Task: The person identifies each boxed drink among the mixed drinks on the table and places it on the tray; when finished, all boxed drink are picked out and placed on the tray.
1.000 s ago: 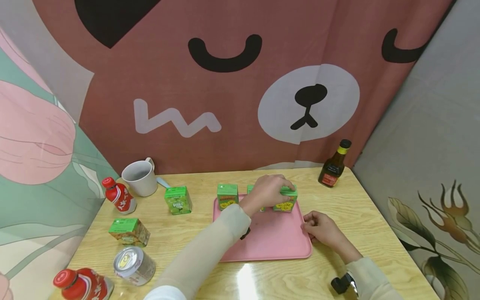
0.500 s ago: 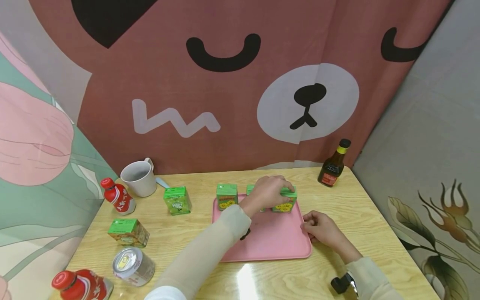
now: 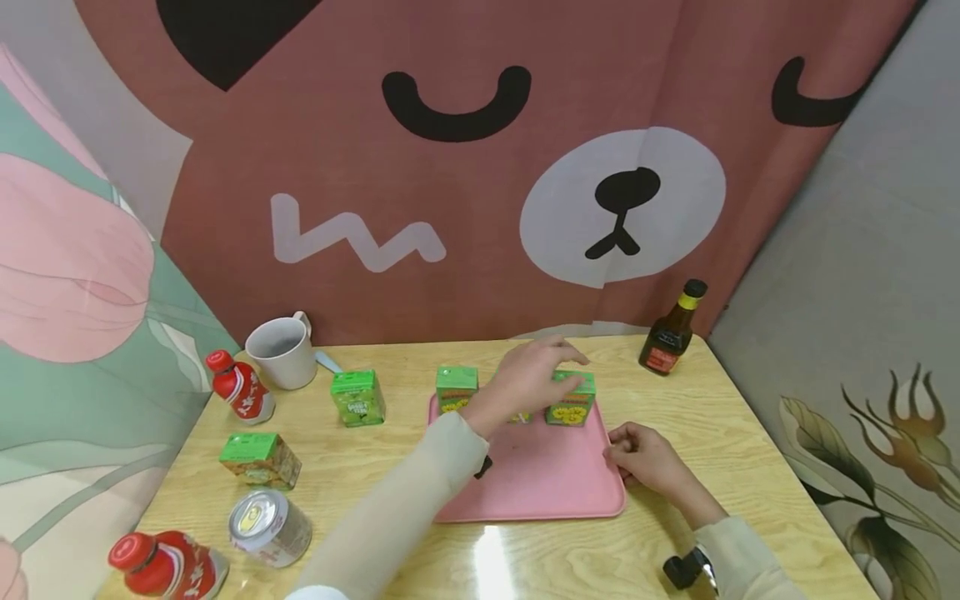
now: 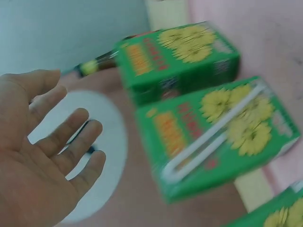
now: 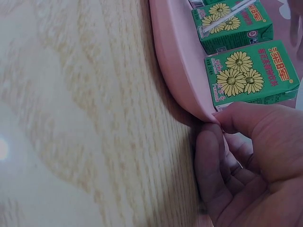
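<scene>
My left hand (image 3: 525, 379) hovers over the back of a pink tray (image 3: 543, 475), its fingers spread and holding nothing. Just under its fingertips stands a green drink carton with yellow flowers (image 3: 572, 408), at the tray's back right corner. The middle carton (image 4: 218, 137), with a white straw on its face, is mostly hidden by the hand in the head view. A third such carton (image 3: 456, 388) stands at the back left of the tray. On the tray's right side, my right hand (image 3: 648, 458) pinches the rim (image 5: 182, 87) between thumb and curled fingers.
Left of the tray are a light green carton (image 3: 358, 400), a brown-and-green carton (image 3: 261, 462), a silver can (image 3: 270, 527), two red bottles (image 3: 243, 389), and a grey mug (image 3: 281, 354). A dark sauce bottle (image 3: 667, 333) stands at the table's back right.
My left hand has let go of the right-hand carton, fingers opening and drawing slightly up and left. That carton stays upright on the tray; my right hand keeps its place on the rim.
</scene>
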The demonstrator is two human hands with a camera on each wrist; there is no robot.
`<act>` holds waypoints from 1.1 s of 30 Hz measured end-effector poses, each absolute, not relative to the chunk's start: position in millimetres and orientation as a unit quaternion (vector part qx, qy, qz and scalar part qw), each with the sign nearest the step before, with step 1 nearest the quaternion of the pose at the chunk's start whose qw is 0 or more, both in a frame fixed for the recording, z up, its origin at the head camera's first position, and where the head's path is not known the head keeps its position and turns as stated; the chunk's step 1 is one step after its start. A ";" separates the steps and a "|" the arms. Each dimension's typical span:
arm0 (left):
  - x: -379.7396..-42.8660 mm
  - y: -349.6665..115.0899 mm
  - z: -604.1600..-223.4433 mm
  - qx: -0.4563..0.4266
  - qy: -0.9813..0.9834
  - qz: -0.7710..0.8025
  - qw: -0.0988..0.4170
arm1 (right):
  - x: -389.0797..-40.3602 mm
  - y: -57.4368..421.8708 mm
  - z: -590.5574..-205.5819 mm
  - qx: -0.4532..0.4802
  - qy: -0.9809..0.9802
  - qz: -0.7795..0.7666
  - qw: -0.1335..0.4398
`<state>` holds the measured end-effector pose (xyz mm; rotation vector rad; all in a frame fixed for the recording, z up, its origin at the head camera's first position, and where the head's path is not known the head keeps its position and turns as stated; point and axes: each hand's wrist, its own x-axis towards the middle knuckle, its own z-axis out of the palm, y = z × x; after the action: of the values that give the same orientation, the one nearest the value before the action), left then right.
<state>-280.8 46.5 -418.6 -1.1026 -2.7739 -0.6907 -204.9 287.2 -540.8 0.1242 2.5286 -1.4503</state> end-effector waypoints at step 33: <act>-236.7 -186.7 -465.1 0.012 -0.957 -0.274 0.099 | -202.4 287.2 -541.2 0.036 0.866 -0.486 0.110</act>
<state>-236.7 -186.7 -465.1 0.0354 -2.8298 -0.8095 -202.4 287.2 -541.2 0.1056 2.5462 -1.4296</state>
